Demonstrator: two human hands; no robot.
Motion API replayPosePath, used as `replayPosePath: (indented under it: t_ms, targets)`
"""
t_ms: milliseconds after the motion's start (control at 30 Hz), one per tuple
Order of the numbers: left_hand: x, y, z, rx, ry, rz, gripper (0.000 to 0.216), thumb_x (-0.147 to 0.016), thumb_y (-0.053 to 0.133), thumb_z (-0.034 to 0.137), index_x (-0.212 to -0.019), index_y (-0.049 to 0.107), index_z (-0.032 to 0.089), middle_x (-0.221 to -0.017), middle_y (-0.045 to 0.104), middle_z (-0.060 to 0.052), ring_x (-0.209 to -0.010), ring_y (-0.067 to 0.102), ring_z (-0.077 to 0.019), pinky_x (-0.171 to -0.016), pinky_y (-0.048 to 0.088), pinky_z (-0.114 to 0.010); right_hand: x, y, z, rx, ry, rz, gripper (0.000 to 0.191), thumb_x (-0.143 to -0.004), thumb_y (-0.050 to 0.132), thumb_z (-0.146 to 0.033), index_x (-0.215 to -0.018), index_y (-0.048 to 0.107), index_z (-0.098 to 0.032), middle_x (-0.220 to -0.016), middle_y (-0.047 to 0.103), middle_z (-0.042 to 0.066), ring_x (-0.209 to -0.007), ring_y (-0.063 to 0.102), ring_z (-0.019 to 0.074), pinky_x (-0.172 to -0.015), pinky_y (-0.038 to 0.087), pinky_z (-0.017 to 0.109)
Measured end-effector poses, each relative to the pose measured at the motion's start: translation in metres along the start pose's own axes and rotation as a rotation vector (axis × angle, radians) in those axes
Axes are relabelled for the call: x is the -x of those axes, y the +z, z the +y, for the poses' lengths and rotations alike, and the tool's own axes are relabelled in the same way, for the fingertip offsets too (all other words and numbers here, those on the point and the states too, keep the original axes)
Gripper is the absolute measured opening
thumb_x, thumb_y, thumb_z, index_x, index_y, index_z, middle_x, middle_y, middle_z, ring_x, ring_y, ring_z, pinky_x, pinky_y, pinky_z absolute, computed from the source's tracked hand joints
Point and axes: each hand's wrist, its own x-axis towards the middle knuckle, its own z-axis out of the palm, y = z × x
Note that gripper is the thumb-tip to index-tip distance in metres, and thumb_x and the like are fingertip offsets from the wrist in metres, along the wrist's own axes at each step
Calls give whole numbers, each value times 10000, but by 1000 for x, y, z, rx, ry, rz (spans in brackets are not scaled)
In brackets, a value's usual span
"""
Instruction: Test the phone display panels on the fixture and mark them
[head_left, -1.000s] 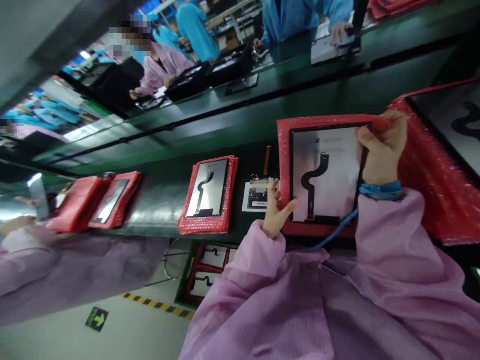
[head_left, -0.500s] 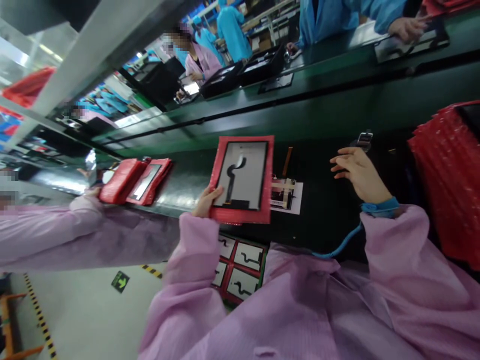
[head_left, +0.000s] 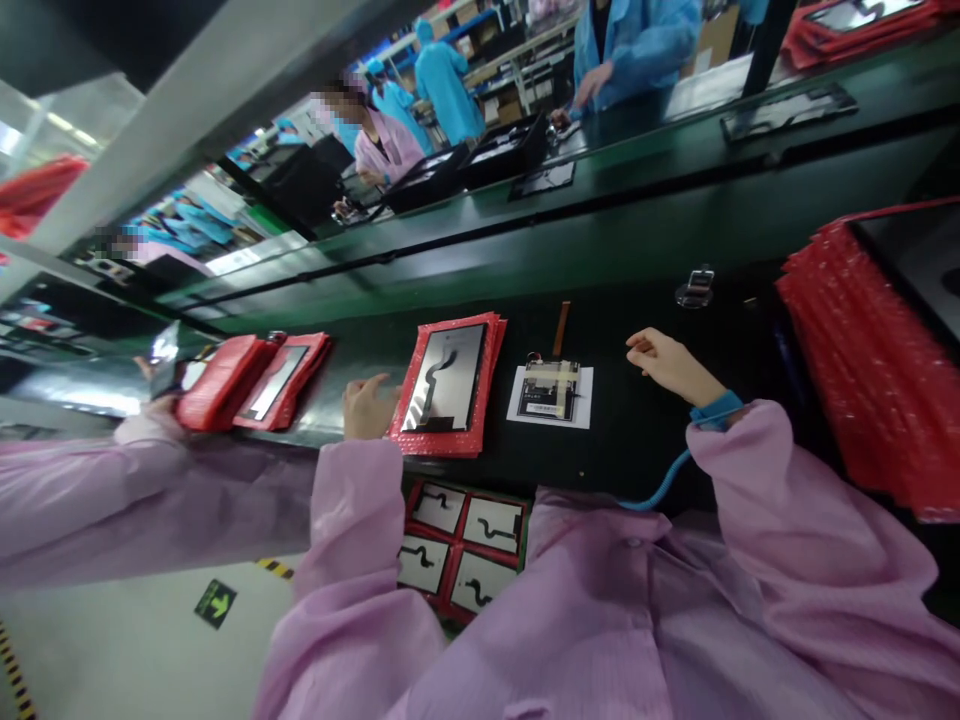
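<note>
Green bench (head_left: 622,440), screen (head_left: 459,375) newly atop red stack (head_left: 450,444)

Ceiling lights (head_left: 71,128) glow at upper left, pale glare streaks the worktop (head_left: 315,412), wide-angle distortion stretches the edges, and distant workers (head_left: 448,92) look soft and blurred.

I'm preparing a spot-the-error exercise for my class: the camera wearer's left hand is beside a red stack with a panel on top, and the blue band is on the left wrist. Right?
Not quite: the head view shows the blue band at the wrist of the right hand. The left hand is indeed beside the red stack with a panel on top.
</note>
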Motion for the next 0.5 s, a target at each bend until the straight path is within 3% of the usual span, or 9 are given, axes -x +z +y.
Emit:
replayPosePath:
  t_ms: [67, 100, 200, 300, 400, 500]
  targets:
    - [13, 8, 16, -82, 166, 37, 267, -808, 667, 298, -1035, 727, 171, -1098, 635, -109, -992, 636, -269, -931, 512, -404, 13, 3, -5, 73, -53, 39, 135, -819, 644, -164, -953, 652, -176, -989, 685, 113, -904, 658, 249, -907, 576, 482]
    - [24, 15, 26, -80, 241, -1, 309, -840, 630, 328, -1088, 725, 171, -1139, 641, -116, -955, 648, -256, -904, 535, -405, 23, 5, -7, 105, -75, 66, 160, -817, 633, -152, -972, 662, -175, -1035, 687, 134, -988, 649, 287, -985, 541, 533]
    - [64, 42, 59, 52, 459, -241, 368, -901, 587, 415, -1182, 707, 209, -1140, 687, -94, -933, 679, -234, -849, 577, -380, 71, 6, -12, 218, -147, 238, 299, -868, 552, -160, -1139, 675, -195, -1238, 653, 176, -1254, 542, 380, -1135, 412, 626]
    - [108, 75, 89, 179, 648, -477, 329, -945, 587, 399, -1206, 707, 237, -1147, 714, -90, -995, 702, -232, -873, 598, -377, 129, -2, -10, 402, -218, 626, 384, -961, 467, -242, -1311, 626, -255, -1373, 597, 171, -1377, 466, 378, -1186, 363, 636]
    - [143, 108, 113, 270, 816, -688, 272, -967, 592, 328, -1185, 733, 247, -1176, 731, -96, -1048, 715, -230, -948, 598, -389, 177, -23, -3, 499, -77, 1033, 403, -986, 468, -318, -1370, 587, -296, -1470, 525, 176, -1449, 407, 406, -1187, 302, 715]
    - [170, 138, 139, 370, 914, -833, 262, -982, 580, 282, -1192, 735, 251, -1140, 745, -90, -1020, 728, -216, -945, 607, -380, 200, -51, 10, 573, 71, 1206, 407, -988, 518, -415, -1376, 582, -311, -1533, 486, 159, -1458, 401, 411, -1179, 309, 710]
